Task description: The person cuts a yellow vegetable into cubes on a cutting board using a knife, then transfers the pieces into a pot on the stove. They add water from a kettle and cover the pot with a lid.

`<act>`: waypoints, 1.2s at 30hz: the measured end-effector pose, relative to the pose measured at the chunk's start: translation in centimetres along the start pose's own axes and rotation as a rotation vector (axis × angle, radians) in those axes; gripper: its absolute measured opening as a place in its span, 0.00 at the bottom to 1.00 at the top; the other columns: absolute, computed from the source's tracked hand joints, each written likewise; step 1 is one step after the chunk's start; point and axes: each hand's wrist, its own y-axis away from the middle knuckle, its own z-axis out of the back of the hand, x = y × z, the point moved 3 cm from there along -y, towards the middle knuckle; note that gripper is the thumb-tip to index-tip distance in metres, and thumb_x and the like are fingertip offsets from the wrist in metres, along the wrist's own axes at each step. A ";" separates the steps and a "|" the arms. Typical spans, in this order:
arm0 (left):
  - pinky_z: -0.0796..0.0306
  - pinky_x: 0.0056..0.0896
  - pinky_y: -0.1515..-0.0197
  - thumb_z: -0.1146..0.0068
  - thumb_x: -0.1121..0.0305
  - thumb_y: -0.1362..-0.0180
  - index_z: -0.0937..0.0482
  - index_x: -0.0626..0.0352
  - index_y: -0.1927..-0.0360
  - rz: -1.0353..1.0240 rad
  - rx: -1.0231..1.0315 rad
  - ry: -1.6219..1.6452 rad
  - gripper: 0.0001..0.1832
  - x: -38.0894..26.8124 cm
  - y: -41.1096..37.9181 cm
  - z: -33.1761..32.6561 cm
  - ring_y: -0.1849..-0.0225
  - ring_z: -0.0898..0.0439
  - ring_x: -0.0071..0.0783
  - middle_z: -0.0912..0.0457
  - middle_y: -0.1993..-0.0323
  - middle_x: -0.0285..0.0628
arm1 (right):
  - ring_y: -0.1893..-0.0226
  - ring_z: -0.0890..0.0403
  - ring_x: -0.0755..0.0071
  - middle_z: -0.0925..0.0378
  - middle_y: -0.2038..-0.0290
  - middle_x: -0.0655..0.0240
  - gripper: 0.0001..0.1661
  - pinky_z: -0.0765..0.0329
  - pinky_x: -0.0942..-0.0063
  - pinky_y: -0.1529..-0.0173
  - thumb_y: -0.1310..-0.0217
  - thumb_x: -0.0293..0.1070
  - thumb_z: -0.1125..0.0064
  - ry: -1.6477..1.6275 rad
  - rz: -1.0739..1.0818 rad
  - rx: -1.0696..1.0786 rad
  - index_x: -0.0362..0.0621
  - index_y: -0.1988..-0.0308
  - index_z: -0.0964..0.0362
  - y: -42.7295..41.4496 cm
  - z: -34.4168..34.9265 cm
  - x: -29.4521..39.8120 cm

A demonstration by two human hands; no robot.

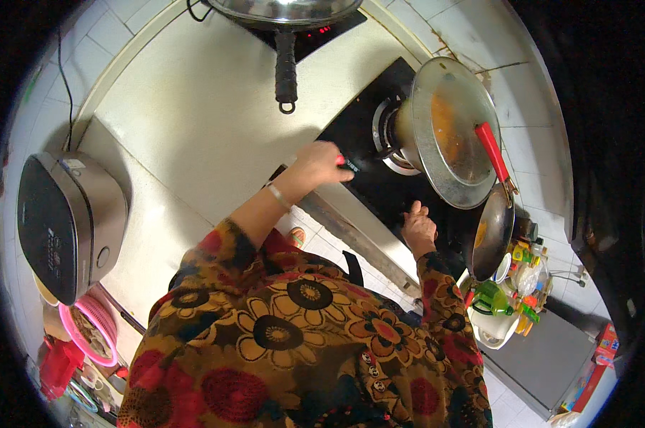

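My left hand [318, 162] hovers over the near left edge of the black gas cooktop [365, 187], its fingers curled around a small red object [340, 160] that is mostly hidden. At the cooktop's front, my right hand [420, 227] has bent fingers close to a dark part that looks like a control knob. Whether it grips that part, I cannot tell. Beyond both hands a pot with a fogged glass lid [472, 179] stands on the burner [385, 128], orange food showing through. To its right is a dark frying pan [494, 251] with a red handle [492, 152].
A lidded pan with a black handle [286, 64] sits on an induction cooker [330, 33] at the back. A rice cooker [106, 214] stands on the left counter, near a pink basket [65, 326]. Bottles [491, 299] and a white basin [494, 331] crowd the right.
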 end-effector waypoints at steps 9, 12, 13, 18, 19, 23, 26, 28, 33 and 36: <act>0.27 0.49 0.60 0.37 0.50 0.52 0.22 0.64 0.70 0.133 0.000 0.208 0.23 5.1 13.0 0.4 0.63 0.21 0.54 0.20 0.69 0.55 | 0.61 0.20 0.39 0.29 0.55 0.46 0.21 0.22 0.51 0.60 0.33 0.45 0.54 -0.001 0.010 -0.001 0.41 0.52 0.45 -0.2 -0.2 -0.1; 0.28 0.50 0.61 0.38 0.52 0.52 0.24 0.64 0.70 0.206 -0.035 0.279 0.22 6.2 15.6 0.8 0.64 0.22 0.56 0.21 0.70 0.56 | 0.61 0.20 0.39 0.28 0.56 0.46 0.21 0.22 0.51 0.59 0.33 0.45 0.54 0.011 0.034 -0.011 0.41 0.51 0.45 0.0 0.2 -0.2; 0.28 0.50 0.61 0.38 0.53 0.52 0.24 0.64 0.69 0.228 -0.032 0.296 0.21 6.6 16.2 0.8 0.64 0.22 0.56 0.21 0.70 0.56 | 0.61 0.20 0.40 0.29 0.55 0.46 0.21 0.22 0.52 0.59 0.33 0.45 0.54 0.032 0.036 -0.003 0.41 0.51 0.45 0.0 0.2 -0.1; 0.29 0.51 0.62 0.40 0.57 0.50 0.24 0.64 0.69 0.241 -0.110 0.333 0.18 8.1 18.2 0.1 0.63 0.22 0.57 0.21 0.70 0.57 | 0.60 0.19 0.43 0.30 0.55 0.47 0.22 0.21 0.53 0.59 0.33 0.45 0.53 0.083 0.041 0.006 0.41 0.51 0.46 -0.3 0.1 -0.2; 0.29 0.51 0.62 0.40 0.58 0.50 0.24 0.63 0.69 0.240 -0.131 0.329 0.17 8.0 18.5 0.3 0.63 0.22 0.57 0.21 0.70 0.57 | 0.60 0.19 0.43 0.30 0.55 0.47 0.21 0.21 0.53 0.60 0.33 0.45 0.54 0.092 0.044 0.002 0.41 0.51 0.46 -0.3 0.1 -0.3; 0.29 0.51 0.61 0.42 0.60 0.48 0.25 0.63 0.70 0.220 -0.207 0.317 0.14 7.8 19.5 1.1 0.64 0.23 0.59 0.21 0.70 0.57 | 0.60 0.19 0.43 0.29 0.56 0.47 0.22 0.21 0.54 0.60 0.32 0.46 0.55 0.110 0.061 -0.025 0.41 0.51 0.45 -0.3 -0.6 -0.6; 0.30 0.51 0.61 0.43 0.62 0.48 0.26 0.64 0.69 0.225 -0.201 0.318 0.14 7.5 19.9 1.8 0.63 0.23 0.59 0.22 0.70 0.58 | 0.60 0.19 0.43 0.29 0.55 0.47 0.23 0.21 0.54 0.60 0.32 0.47 0.56 0.115 0.046 -0.007 0.41 0.50 0.45 -0.1 0.5 -0.2; 0.30 0.51 0.61 0.43 0.63 0.47 0.27 0.66 0.68 0.197 -0.210 0.316 0.14 7.7 20.0 1.6 0.64 0.24 0.61 0.23 0.71 0.59 | 0.60 0.19 0.43 0.29 0.55 0.47 0.23 0.21 0.55 0.59 0.31 0.48 0.57 0.108 0.042 0.011 0.40 0.49 0.45 0.1 0.7 0.1; 0.31 0.51 0.61 0.44 0.64 0.46 0.27 0.66 0.66 0.171 -0.221 0.317 0.13 7.5 20.1 1.9 0.64 0.24 0.62 0.23 0.70 0.60 | 0.60 0.19 0.43 0.29 0.54 0.47 0.23 0.21 0.54 0.59 0.31 0.48 0.58 0.094 0.039 0.041 0.41 0.49 0.45 0.0 0.5 -0.2; 0.31 0.51 0.60 0.46 0.65 0.45 0.27 0.66 0.66 0.197 -0.197 0.327 0.13 6.9 20.1 2.4 0.64 0.24 0.61 0.23 0.69 0.60 | 0.60 0.19 0.43 0.29 0.55 0.48 0.21 0.21 0.54 0.59 0.31 0.48 0.58 0.090 0.040 0.002 0.42 0.50 0.44 0.2 0.7 -0.1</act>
